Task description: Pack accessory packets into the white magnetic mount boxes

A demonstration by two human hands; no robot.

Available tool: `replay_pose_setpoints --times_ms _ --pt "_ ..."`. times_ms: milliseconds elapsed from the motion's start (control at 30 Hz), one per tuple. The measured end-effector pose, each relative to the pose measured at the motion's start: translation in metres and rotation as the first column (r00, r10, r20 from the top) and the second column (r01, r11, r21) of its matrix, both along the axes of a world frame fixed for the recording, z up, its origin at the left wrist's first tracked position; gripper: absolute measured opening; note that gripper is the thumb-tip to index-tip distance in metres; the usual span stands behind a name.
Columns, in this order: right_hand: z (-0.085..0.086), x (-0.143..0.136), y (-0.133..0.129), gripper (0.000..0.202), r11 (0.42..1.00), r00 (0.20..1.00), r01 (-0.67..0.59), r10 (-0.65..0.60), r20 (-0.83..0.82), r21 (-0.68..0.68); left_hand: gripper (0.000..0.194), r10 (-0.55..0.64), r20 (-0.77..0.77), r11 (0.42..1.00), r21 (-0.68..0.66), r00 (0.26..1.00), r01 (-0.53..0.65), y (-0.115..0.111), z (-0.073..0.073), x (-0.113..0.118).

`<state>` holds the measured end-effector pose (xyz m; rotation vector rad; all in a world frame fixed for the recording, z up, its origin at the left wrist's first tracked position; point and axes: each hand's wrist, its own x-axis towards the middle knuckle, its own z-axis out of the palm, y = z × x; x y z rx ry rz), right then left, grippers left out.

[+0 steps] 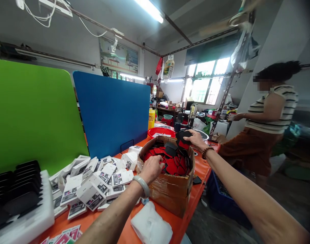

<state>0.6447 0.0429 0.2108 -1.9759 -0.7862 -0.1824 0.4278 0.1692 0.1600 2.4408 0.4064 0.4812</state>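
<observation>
Cardboard box (170,189) of flat red and black pads (173,162), standing at the desk's right edge, near its far corner, within reach of both arms. The right hand (195,139) is raised over the box's far rim, fingers closed on a small stack of black pads (183,135) held clear of the heap. The left hand (152,167) dips over the near rim, fingers curled down among the pads; whether it grasps one cannot be told. The pads are thin, matte and rounded at the corners, and lie loosely overlapped. The box is creased brown board, its outside wrapped in glossy tape. Beside it, toward the desk's middle, lies a jumble of small white printed cartons (94,186); at the near edge, a folded white cloth (151,227). The desk (185,217) is covered in smooth orange sheet. Along its left edge stand a green panel (30,115) and a blue panel (111,112), with a white tray of black holders (17,200) at the near left corner. Another person (269,118) stands well apart on the right.
</observation>
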Motion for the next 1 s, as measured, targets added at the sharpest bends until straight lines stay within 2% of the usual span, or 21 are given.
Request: replay_pose_setpoints --times_ms 67,100,133,167,200,233,300,333,367,400,433,500,567,600,667,767,800,833,867,933,1000 --pt "0.005 -0.015 -0.001 0.032 0.996 0.998 -0.058 0.06 -0.035 0.061 0.023 0.03 0.114 0.997 -0.08 0.993 -0.021 -0.007 0.001 -0.009" --pt "0.007 -0.025 -0.001 0.033 0.991 0.993 -0.098 0.103 -0.048 0.094 0.029 0.062 0.197 0.983 -0.181 0.978 -0.026 -0.013 0.001 -0.015" --pt "0.01 -0.038 -0.002 0.033 0.979 0.986 -0.151 0.159 -0.052 0.137 0.033 0.114 0.288 0.942 -0.335 0.951 -0.011 -0.02 0.002 -0.023" --pt "0.012 -0.054 -0.003 0.034 0.961 0.973 -0.217 0.227 -0.041 0.174 0.035 0.195 0.364 0.849 -0.527 0.911 0.029 -0.028 0.001 -0.033" --pt "0.012 -0.072 -0.004 0.033 0.935 0.955 -0.288 0.297 -0.013 0.207 0.036 0.298 0.398 0.678 -0.728 0.868 0.102 -0.036 0.001 -0.045" --pt "0.011 -0.094 -0.005 0.032 0.903 0.931 -0.361 0.363 0.036 0.232 0.038 0.39 0.371 0.454 -0.874 0.843 0.175 -0.044 -0.001 -0.058" --pt "0.001 -0.142 -0.005 0.027 0.867 0.886 -0.46 0.435 0.158 0.192 0.047 0.457 0.21 -0.008 -0.971 0.864 0.24 -0.059 -0.006 -0.085" --pt "-0.008 -0.168 -0.005 0.025 0.843 0.853 -0.514 0.482 0.199 0.158 0.052 0.437 0.169 -0.178 -0.947 0.884 0.269 -0.065 -0.01 -0.099" --pt "-0.021 -0.192 -0.004 0.025 0.806 0.807 -0.582 0.554 0.204 0.113 0.057 0.417 0.16 -0.305 -0.903 0.895 0.304 -0.069 -0.014 -0.113" --pt "-0.035 -0.215 -0.002 0.027 0.751 0.746 -0.655 0.627 0.224 0.079 0.058 0.425 0.187 -0.386 -0.847 0.885 0.365 -0.073 -0.019 -0.126" --pt "-0.052 -0.236 0.0 0.028 0.702 0.684 -0.71 0.67 0.288 0.052 0.055 0.473 0.228 -0.429 -0.784 0.851 0.448 -0.074 -0.025 -0.138" --pt "-0.086 -0.272 0.004 0.031 0.62 0.559 -0.785 0.7 0.444 0.01 0.046 0.612 0.241 -0.459 -0.667 0.753 0.587 -0.074 -0.038 -0.161" --pt "-0.114 -0.299 0.005 0.034 0.584 0.501 -0.812 0.695 0.516 0.001 0.042 0.694 0.159 -0.496 -0.601 0.702 0.626 -0.071 -0.052 -0.183" --pt "-0.124 -0.31 0.003 0.036 0.572 0.494 -0.82 0.718 0.49 -0.012 0.044 0.707 0.105 -0.518 -0.596 0.699 0.614 -0.069 -0.06 -0.193" --pt "-0.134 -0.325 -0.005 0.039 0.52 0.463 -0.85 0.813 0.352 -0.083 0.046 0.716 0.008 -0.539 -0.629 0.698 0.56 -0.068 -0.075 -0.214" --pt "-0.133 -0.335 -0.023 0.05 0.332 0.32 -0.924 0.943 0.092 -0.192 0.041 0.734 -0.095 -0.518 -0.719 0.673 0.463 -0.072 -0.093 -0.243" --pt "-0.133 -0.336 -0.027 0.054 0.284 0.285 -0.941 0.958 0.019 -0.185 0.04 0.727 -0.119 -0.519 -0.74 0.676 0.428 -0.074 -0.097 -0.251" --pt "-0.133 -0.338 -0.029 0.053 0.269 0.278 -0.951 0.96 -0.043 -0.151 0.038 0.721 -0.129 -0.517 -0.755 0.681 0.404 -0.076 -0.1 -0.259" --pt "-0.135 -0.34 -0.029 0.048 0.297 0.306 -0.95 0.948 -0.092 -0.095 0.036 0.717 -0.13 -0.512 -0.765 0.685 0.39 -0.079 -0.103 -0.266" --pt "-0.144 -0.344 -0.024 0.033 0.456 0.446 -0.889 0.881 -0.156 0.034 0.033 0.719 -0.14 -0.501 -0.783 0.681 0.368 -0.085 -0.107 -0.279" --pt "-0.157 -0.351 -0.016 0.028 0.601 0.571 -0.793 0.79 -0.223 0.1 0.029 0.727 -0.166 -0.492 -0.803 0.666 0.337 -0.089 -0.111 -0.289"
